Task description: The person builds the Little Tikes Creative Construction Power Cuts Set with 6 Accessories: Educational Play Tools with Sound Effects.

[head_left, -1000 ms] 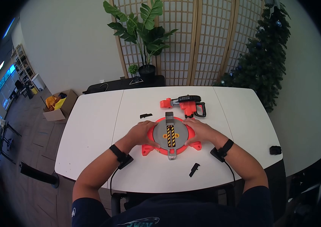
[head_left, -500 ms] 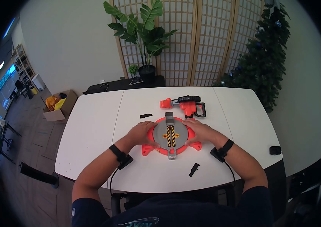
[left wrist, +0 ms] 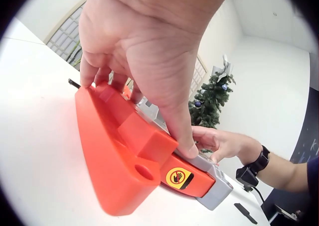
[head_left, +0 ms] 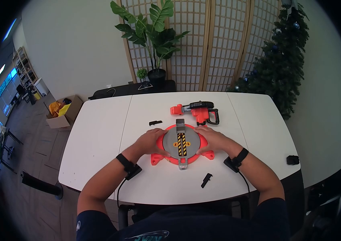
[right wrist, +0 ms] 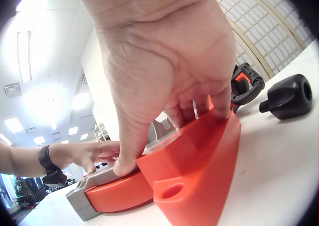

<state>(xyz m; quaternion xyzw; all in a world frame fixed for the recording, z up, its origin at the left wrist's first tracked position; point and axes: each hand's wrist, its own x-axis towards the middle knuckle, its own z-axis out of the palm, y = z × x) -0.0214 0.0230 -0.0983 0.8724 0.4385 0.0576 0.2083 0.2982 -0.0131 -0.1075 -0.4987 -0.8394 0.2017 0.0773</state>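
Left hand (head_left: 150, 143): fingers clamped on base (head_left: 181, 144)
Right hand (head_left: 213, 140): fingers clamped on base's opposite side
Box (head_left: 59, 122): orange and yellow items (head_left: 54, 108) inside
Pot (head_left: 156, 76): plant (head_left: 165, 37)

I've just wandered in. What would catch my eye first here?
First, the round red-and-gray base near the middle of the white table, with the left hand and right hand holding its two sides. Just beyond it lies a red-and-black tool. Behind the table, a leafy plant and, farther right, a decorated tree stand out.
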